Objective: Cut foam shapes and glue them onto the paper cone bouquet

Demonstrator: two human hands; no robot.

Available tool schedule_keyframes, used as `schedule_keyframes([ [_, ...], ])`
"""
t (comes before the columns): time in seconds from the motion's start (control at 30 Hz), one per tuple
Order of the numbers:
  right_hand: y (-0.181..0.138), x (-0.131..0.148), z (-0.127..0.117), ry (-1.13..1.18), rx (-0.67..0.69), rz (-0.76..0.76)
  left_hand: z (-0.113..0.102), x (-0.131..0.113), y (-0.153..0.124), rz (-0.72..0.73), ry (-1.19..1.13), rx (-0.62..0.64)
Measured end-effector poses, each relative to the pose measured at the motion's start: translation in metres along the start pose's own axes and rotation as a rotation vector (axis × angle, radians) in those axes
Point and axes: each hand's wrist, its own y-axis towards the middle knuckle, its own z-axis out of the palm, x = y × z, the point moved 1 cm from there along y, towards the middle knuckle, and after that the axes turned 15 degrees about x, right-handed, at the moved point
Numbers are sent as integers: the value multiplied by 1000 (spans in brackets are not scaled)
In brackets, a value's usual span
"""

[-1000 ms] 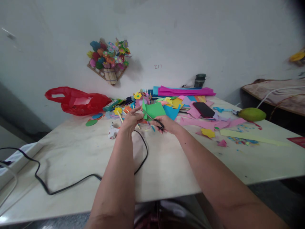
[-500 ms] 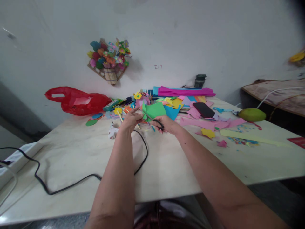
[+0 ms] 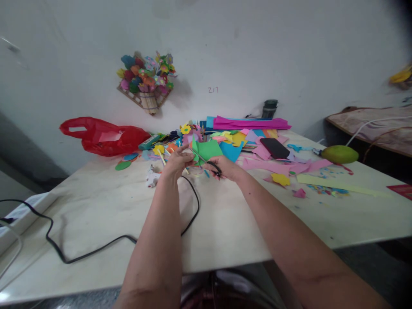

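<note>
My right hand is closed around the black handles of a pair of scissors, whose blades point up and left. Those blades lie across a green paper sheet. The sheet's left part is pinched in my left hand, just beyond the blade tips. Both hands are over the middle of the table, near the pile of coloured paper. Close to my left wrist lies a white glue gun with a black cord; part of it is hidden behind the wrist.
A red plastic bag sits at the back left. Behind my hands are a blue sheet and a magenta roll. A dark phone, a yellow paper flower and paper scraps lie rightward. The black cord crosses the table's left side.
The green sheet has shifted slightly to the left and tilted a little between my hands. Both hands stay in nearly the same place.
</note>
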Motion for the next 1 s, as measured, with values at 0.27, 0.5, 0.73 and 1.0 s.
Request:
schedule_keyframes([
  [0.27, 3, -10, -6, 4, 21, -17, -3, 2, -1, -31, -26, 81],
  [0.5, 1, -6, -4, 72, 21, -5, -3, 0, -2, -55, -30, 75],
  [0.73, 2, -7, -4, 110, 27, -22, -5, 1, -2, -46, -44, 93],
  [1.0, 1, 1, -1, 77, -34, -24, -1, -2, -3, -42, -19, 52],
])
